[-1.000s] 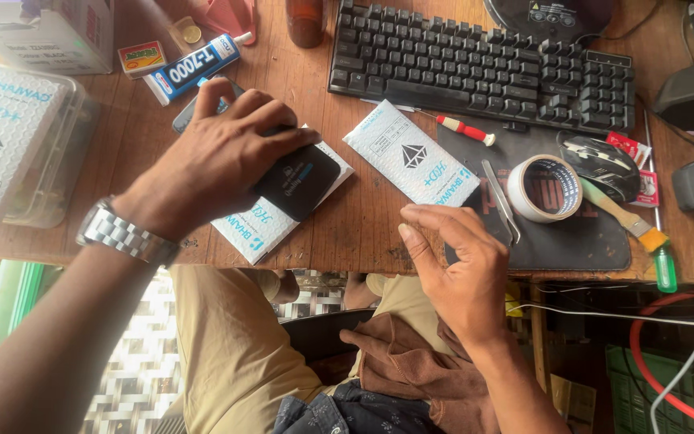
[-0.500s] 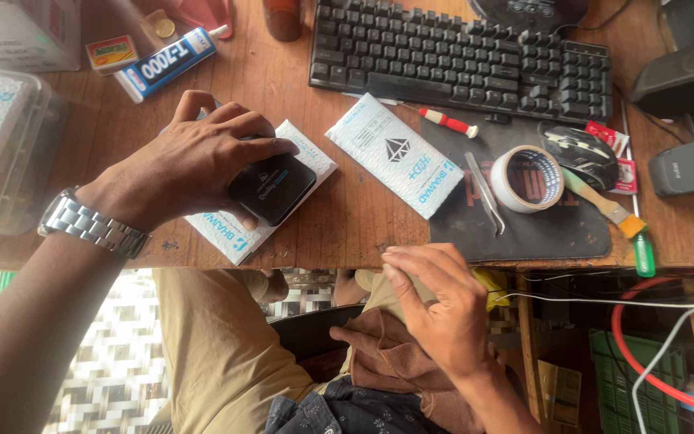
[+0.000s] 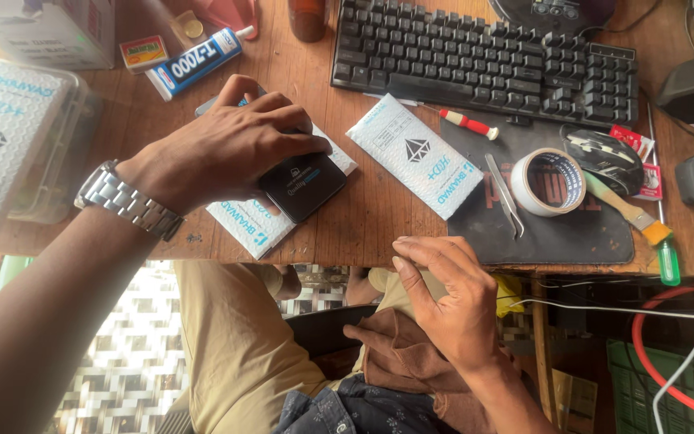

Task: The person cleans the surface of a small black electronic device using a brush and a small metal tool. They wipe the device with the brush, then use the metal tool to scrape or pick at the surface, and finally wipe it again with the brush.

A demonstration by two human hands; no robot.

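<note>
Black keyboard (image 3: 487,60), tape roll (image 3: 549,182), tweezers (image 3: 505,194), red-handled screwdriver (image 3: 467,123), glue tube (image 3: 198,61), perhaps a mouse (image 3: 604,159)

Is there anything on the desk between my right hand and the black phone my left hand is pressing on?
Nothing visible. The right hand hovers at the desk's near edge, and only bare wood lies between it and the black phone. The left hand covers the phone's far side; the white packet lies further back.

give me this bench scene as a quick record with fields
left hand: left hand pressing a black phone lying on a white packet
right hand: right hand at the table edge, fingertips pinched, nothing visible in them
mat: tape roll, tweezers
beside mat: second white packet
far side: keyboard, glue tube
</note>
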